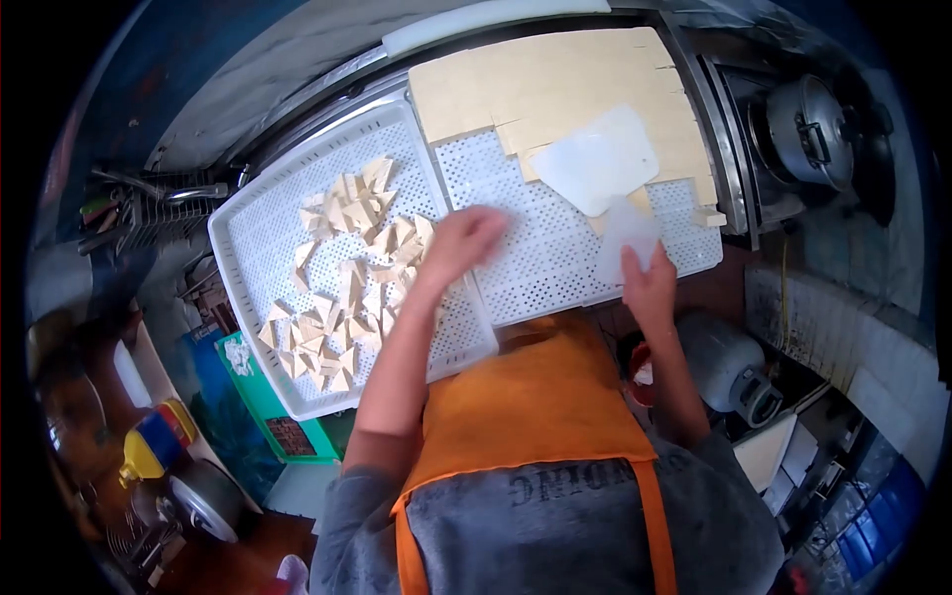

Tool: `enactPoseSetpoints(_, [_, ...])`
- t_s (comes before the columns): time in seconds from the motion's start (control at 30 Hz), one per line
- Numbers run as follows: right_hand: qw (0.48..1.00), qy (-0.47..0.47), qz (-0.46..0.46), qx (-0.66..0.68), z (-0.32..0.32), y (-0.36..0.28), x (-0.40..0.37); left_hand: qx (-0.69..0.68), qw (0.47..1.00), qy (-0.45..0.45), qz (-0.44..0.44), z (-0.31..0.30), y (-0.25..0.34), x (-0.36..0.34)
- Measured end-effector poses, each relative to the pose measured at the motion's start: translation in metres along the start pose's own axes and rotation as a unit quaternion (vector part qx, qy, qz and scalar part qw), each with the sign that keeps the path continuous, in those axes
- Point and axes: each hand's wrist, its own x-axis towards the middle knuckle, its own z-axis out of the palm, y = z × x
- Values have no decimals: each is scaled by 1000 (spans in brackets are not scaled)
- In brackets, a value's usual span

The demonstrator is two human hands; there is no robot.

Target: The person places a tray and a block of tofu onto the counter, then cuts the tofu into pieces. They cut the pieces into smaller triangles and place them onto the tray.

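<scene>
My right hand (pixel 650 281) grips a translucent white plastic scraper (pixel 627 238) by its lower end, above the right perforated tray (pixel 526 260). Just beyond the scraper, a larger white plastic sheet (pixel 600 159) rests on a pale slab that looks like tofu (pixel 540 74). The slab's near edge is cut in steps, with a few slits at its right side. Over the border between the trays is my left hand (pixel 464 246), its curled fingers smeared by motion. Several triangular pale pieces (pixel 327 332) lie scattered and heaped in the left perforated tray (pixel 263 238), left of that hand.
A lidded metal pot (pixel 811 131) stands on a stove to the right of the slab. Below it on the floor side is a grey gas cylinder (pixel 724 367). A wire rack (pixel 149 208) sits at the far left, and a green crate (pixel 263 397) under the left tray.
</scene>
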Motion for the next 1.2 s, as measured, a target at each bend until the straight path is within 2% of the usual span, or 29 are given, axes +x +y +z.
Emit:
enactPoseSetpoints(0.07, [993,2,96,68,-19,-5,4,-67,993,-83,-51,37,20,28])
enactPoseSetpoints(0.1, [984,-2,145,101,-27,-11,5,-63,993,-90,-49,49,28,39])
enactPoseSetpoints(0.17, [988,32,114,97,-34,-4,3,-52,992,-106,-46,65,43,59])
enactPoseSetpoints(0.27, [988,55,119,86,-42,12,-3,-217,973,-16,81,73,67,73])
enactPoseSetpoints(0.33, [981,56,157,99,-47,20,-7,-66,978,109,168,68,57,91])
enactPoseSetpoints(0.37, [975,55,183,114,-49,23,-8,12,963,169,211,68,50,98])
enactPoseSetpoints(0.4, [968,53,208,129,-51,25,-8,113,965,151,180,71,54,94])
enactPoseSetpoints(0.47, [962,56,210,163,-50,30,-9,313,936,114,116,78,71,67])
enactPoseSetpoints(0.5, [959,57,212,178,-49,32,-10,309,944,75,86,88,79,53])
enactPoseSetpoints(0.6, [956,29,220,194,-46,29,-9,361,908,108,182,123,49,48])
enactPoseSetpoints(0.7, [968,20,196,154,-39,12,-6,298,907,179,236,134,33,45])
enactPoseSetpoints(0.73, [992,34,96,76,-36,11,-5,223,946,140,188,133,30,44])
enactPoseSetpoints(0.8, [990,60,-105,-78,-28,9,-2,68,992,59,88,122,23,39])
enactPoseSetpoints(0.83, [989,36,-62,-126,-27,-8,-5,-36,997,40,63,119,17,35])
enactPoseSetpoints(0.9, [987,-7,-75,-139,-22,-41,-6,-243,970,4,16,112,6,27])
enactPoseSetpoints(1.0, [978,-64,-105,-167,-9,-64,-4,-325,943,-7,-64,99,12,14])
enactPoseSetpoints(1.03, [976,-80,-108,-172,-5,-69,-4,-405,911,-4,-75,98,13,10])
enactPoseSetpoints(1.2, [965,-133,-127,-189,6,-88,-7,-444,894,5,-64,90,-3,6])
